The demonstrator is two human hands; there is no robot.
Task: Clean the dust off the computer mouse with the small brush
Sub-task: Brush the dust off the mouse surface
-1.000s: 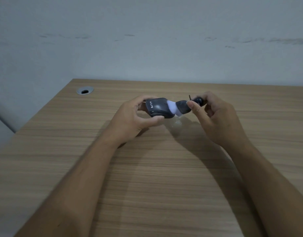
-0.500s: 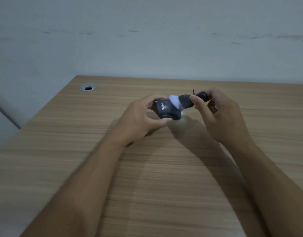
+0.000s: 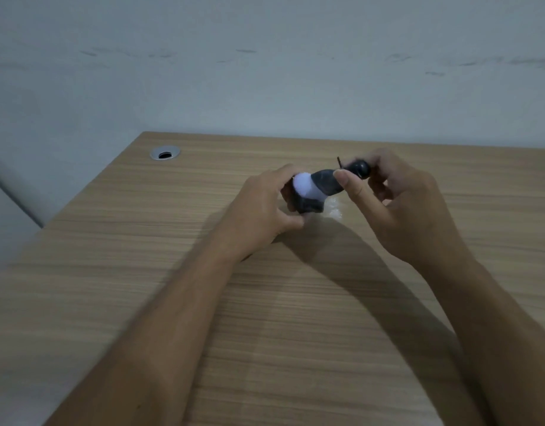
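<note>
Much of the computer mouse (image 3: 308,204) is hidden: the left hand (image 3: 262,210) wraps its near and left sides, and the white bristle tuft of the small brush (image 3: 325,182) covers its top. Only a dark, blurred patch of the body shows below the bristles, and no buttons or wheel can be made out. The brush handle's round black end disappears into the right hand (image 3: 400,204), with a thin dark stub poking up beside it. Both forearms run out of the frame at the bottom edge.

The wooden desk (image 3: 296,318) is bare around the hands, with open surface on every side; its left edge slants away to the far corner, where a metal cable grommet (image 3: 165,153) sits well apart from the hands. The wall (image 3: 265,72) stands right behind the far edge.

The mouse is held just above the desk's far middle, left fingers curled closed around it. The right thumb and fingers pinch the brush's dark grey collar, bristles touching the mouse.
</note>
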